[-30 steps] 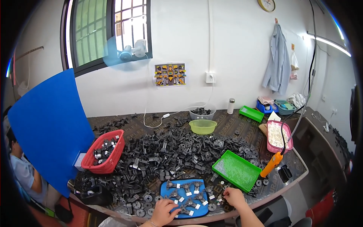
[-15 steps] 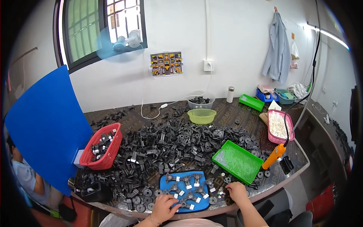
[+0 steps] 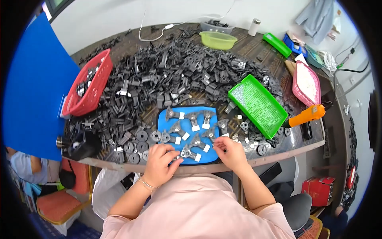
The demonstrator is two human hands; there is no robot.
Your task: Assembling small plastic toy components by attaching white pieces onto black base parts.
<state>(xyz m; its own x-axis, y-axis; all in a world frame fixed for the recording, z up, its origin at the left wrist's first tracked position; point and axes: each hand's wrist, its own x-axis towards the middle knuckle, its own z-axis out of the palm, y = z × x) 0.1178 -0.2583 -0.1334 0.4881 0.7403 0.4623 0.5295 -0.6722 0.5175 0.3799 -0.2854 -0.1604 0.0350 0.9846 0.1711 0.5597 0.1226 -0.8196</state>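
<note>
On the blue mat (image 3: 167, 116) lie several black plastic parts (image 3: 193, 118), each with a white end block and a round metal piece in its middle. My left hand (image 3: 159, 162) is at the mat's lower left corner, thumb and fingers drawn together beside the nearest black part (image 3: 189, 152); what lies between the fingertips is too small to name. At the mat's right edge, my right hand (image 3: 230, 153) is closed in a pinch, with a small dark bit showing at the fingers. Small metal pieces (image 3: 246, 140) lie on the table to its right.
A large heap of black parts (image 3: 151, 75) covers the table behind the mat. Around it stand a red basket (image 3: 95, 93), a green tray (image 3: 258, 105), a yellow-green bowl (image 3: 218, 41) and a pink basket (image 3: 296, 85). An orange electric screwdriver (image 3: 307, 116) lies at right; black discs (image 3: 142, 135) sit left.
My view has tipped downward. My right hand has come left from the small metal pieces to the mat's edge. My left hand stays at the mat's lower left. The orange screwdriver appears more tilted.
</note>
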